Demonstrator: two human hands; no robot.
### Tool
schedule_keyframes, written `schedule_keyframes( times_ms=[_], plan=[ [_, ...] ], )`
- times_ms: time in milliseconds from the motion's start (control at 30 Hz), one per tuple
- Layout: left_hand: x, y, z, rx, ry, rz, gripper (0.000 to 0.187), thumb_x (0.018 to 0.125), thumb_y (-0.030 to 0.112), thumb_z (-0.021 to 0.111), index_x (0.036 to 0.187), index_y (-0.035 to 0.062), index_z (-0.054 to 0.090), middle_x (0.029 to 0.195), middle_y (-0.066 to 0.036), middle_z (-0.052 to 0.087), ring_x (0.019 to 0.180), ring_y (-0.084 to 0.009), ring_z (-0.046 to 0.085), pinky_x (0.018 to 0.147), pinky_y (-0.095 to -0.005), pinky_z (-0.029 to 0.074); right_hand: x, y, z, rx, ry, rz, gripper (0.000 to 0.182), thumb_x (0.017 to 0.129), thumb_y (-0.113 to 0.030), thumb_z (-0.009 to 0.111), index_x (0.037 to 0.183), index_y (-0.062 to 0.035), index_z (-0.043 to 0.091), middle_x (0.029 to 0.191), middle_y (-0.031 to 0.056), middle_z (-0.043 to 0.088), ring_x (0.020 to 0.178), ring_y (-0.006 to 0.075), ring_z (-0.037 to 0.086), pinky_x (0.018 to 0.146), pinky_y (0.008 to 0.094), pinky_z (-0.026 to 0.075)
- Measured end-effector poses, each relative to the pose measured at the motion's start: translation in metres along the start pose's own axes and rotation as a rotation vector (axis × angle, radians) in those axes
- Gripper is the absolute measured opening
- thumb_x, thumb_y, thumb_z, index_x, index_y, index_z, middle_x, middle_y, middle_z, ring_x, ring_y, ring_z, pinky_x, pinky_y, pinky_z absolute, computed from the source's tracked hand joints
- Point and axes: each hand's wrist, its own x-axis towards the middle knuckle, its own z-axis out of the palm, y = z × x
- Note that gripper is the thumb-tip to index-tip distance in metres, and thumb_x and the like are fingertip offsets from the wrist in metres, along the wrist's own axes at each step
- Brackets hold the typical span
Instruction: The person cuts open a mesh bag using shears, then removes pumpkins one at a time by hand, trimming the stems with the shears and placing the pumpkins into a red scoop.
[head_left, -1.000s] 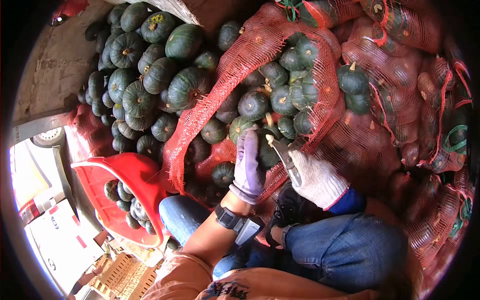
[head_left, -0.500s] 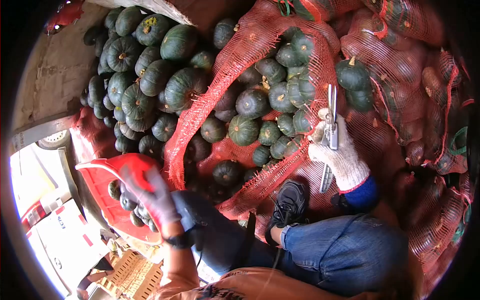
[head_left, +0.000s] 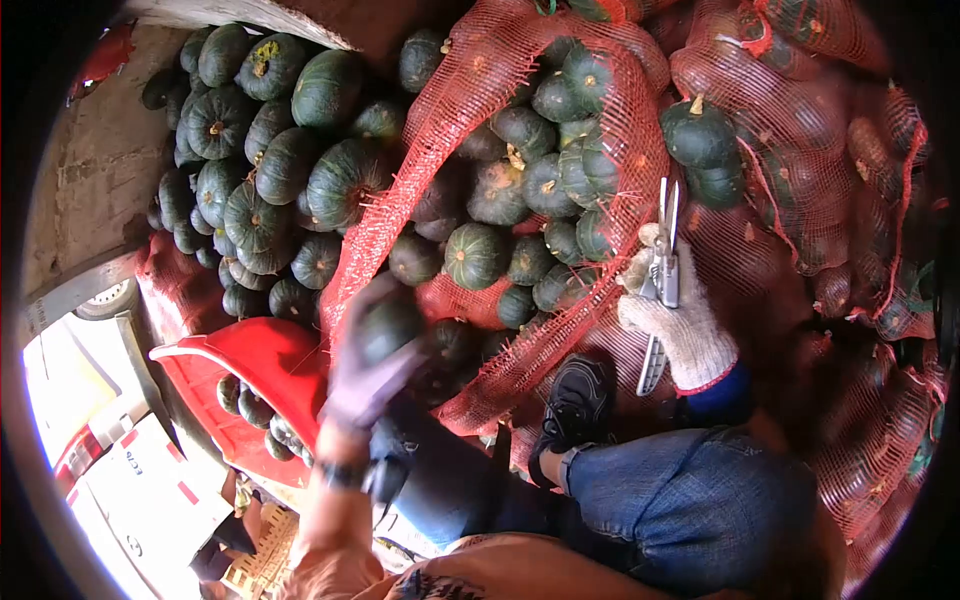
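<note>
My left hand (head_left: 365, 385), in a pale glove and smeared by motion, is closed around a dark green pumpkin (head_left: 390, 328). It is beside the cut edge of a red mesh sack (head_left: 385, 235). More pumpkins lie inside the sack opening, among them a striped one (head_left: 476, 256) and one with a brownish patch (head_left: 498, 192). In my right hand (head_left: 680, 325), white-gloved, is a silver pair of shears (head_left: 668, 270), blades pointing up and away from me. That hand hovers over the mesh at the sack's right side.
A red plastic bin (head_left: 225, 400) holding several small pumpkins stands at my left. Loose pumpkins (head_left: 255, 215) are heaped against the wall at upper left. Full red mesh sacks (head_left: 780, 130) are stacked on the right. My shoe (head_left: 580, 400) rests on mesh; a white vehicle (head_left: 150, 490) shows outside.
My left hand has moved from over the red bin to the sack opening and now has a pumpkin. A dark pumpkin has gone from the middle of the opening. My right hand keeps the shears.
</note>
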Motion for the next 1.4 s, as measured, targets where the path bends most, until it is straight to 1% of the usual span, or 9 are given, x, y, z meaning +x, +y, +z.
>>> schedule_keyframes(
  times_ms=[233, 333, 400, 533, 733, 967, 1100, 1200, 1400],
  plan=[
    [-0.151, -0.104, -0.199, 0.622, 1.284, 0.071, 0.059, 0.093, 0.022, 0.067, 0.141, 0.0033, 0.039, 0.13, -0.016, 0.053, 0.112, -0.0229, 0.056, 0.091, -0.0349, 0.049, 0.007, -0.018, 0.007, 0.027, -0.061, 0.016, 0.075, 0.069, -0.002, 0.076, 0.135, -0.0069, 0.04, 0.099, 0.0015, 0.05, 0.088, 0.0125, 0.052, 0.071, 0.0303, 0.055],
    [-0.078, -0.072, -0.099, 1.091, 0.986, 0.397, 0.041, 0.097, 0.015, 0.058, 0.134, -0.0003, 0.049, 0.125, -0.017, 0.059, 0.115, -0.0262, 0.056, 0.101, -0.0401, 0.042, 0.005, -0.017, 0.008, -0.014, -0.067, -0.023, 0.076, 0.069, -0.002, 0.076, 0.136, -0.0072, 0.039, 0.1, 0.0022, 0.05, 0.089, 0.0128, 0.053, 0.07, 0.0311, 0.055],
    [-0.014, -0.048, -0.017, 0.69, 0.339, 0.248, 0.044, 0.092, 0.014, 0.065, 0.133, -0.0001, 0.053, 0.135, -0.019, 0.056, 0.126, -0.0266, 0.053, 0.107, -0.039, 0.04, 0.002, -0.025, 0.011, -0.02, -0.066, -0.012, 0.077, 0.069, -0.002, 0.076, 0.136, -0.0076, 0.039, 0.1, 0.0028, 0.05, 0.089, 0.0131, 0.053, 0.069, 0.0314, 0.055],
    [0.14, -0.096, 0.05, 1.123, 0.34, 0.195, 0.098, 0.078, 0.054, 0.074, 0.154, 0.0166, 0.025, 0.133, -0.029, 0.052, 0.122, -0.0464, 0.051, 0.106, -0.0491, 0.038, -0.005, -0.028, 0.01, -0.034, -0.068, 0.02, 0.077, 0.068, -0.003, 0.077, 0.136, -0.008, 0.04, 0.101, 0.0038, 0.051, 0.091, 0.0147, 0.054, 0.07, 0.0319, 0.054],
    [0.204, -0.094, 0.055, 1.147, 0.333, -0.108, 0.091, 0.079, 0.054, 0.074, 0.15, 0.0155, 0.032, 0.116, -0.024, 0.064, 0.109, -0.0411, 0.062, 0.093, -0.0514, 0.049, -0.016, -0.019, 0.01, -0.129, -0.054, 0.006, 0.077, 0.067, -0.005, 0.078, 0.134, -0.0061, 0.04, 0.101, 0.0032, 0.051, 0.092, 0.0149, 0.053, 0.079, 0.0324, 0.052],
    [0.073, -0.073, 0.029, -0.913, -0.212, -0.196, 0.08, 0.086, 0.066, 0.055, 0.145, 0.0146, 0.042, 0.144, -0.015, 0.049, 0.116, -0.0327, 0.059, 0.086, -0.043, 0.056, -0.017, -0.008, 0.021, -0.24, -0.127, -0.07, 0.078, 0.068, -0.008, 0.079, 0.135, -0.0053, 0.039, 0.099, 0.0024, 0.05, 0.09, 0.0141, 0.054, 0.079, 0.0329, 0.052],
    [0.025, -0.113, 0.047, -0.631, -0.157, 0.125, 0.076, 0.092, 0.063, 0.045, 0.15, 0.0141, 0.037, 0.151, -0.014, 0.042, 0.129, -0.0311, 0.05, 0.107, -0.0482, 0.042, -0.02, 0.008, 0.036, -0.474, -0.292, -0.239, 0.073, 0.071, -0.002, 0.071, 0.136, -0.0067, 0.039, 0.097, 0.0036, 0.053, 0.087, 0.0163, 0.057, 0.077, 0.0339, 0.053],
    [0.006, -0.064, 0.064, -1.398, -0.224, -0.169, 0.075, 0.093, 0.065, 0.045, 0.146, 0.0115, 0.042, 0.143, -0.013, 0.049, 0.126, -0.0317, 0.051, 0.109, -0.05, 0.039, -0.023, -0.003, 0.051, -0.929, -0.283, -0.463, 0.061, 0.074, -0.007, 0.069, 0.131, -0.0044, 0.047, 0.098, 0.0093, 0.057, 0.086, 0.0248, 0.06, 0.076, 0.0395, 0.053],
    [0.019, -0.079, 0.065, -1.525, -0.36, -0.282, 0.08, 0.089, 0.071, 0.047, 0.14, 0.0089, 0.048, 0.133, -0.012, 0.056, 0.118, -0.0305, 0.056, 0.105, -0.0489, 0.042, -0.031, -0.014, 0.076, -1.32, -0.213, -0.786, 0.049, 0.081, -0.024, 0.067, 0.126, -0.0072, 0.055, 0.103, 0.0174, 0.058, 0.093, 0.0373, 0.059, 0.08, 0.047, 0.05]
  ],
)
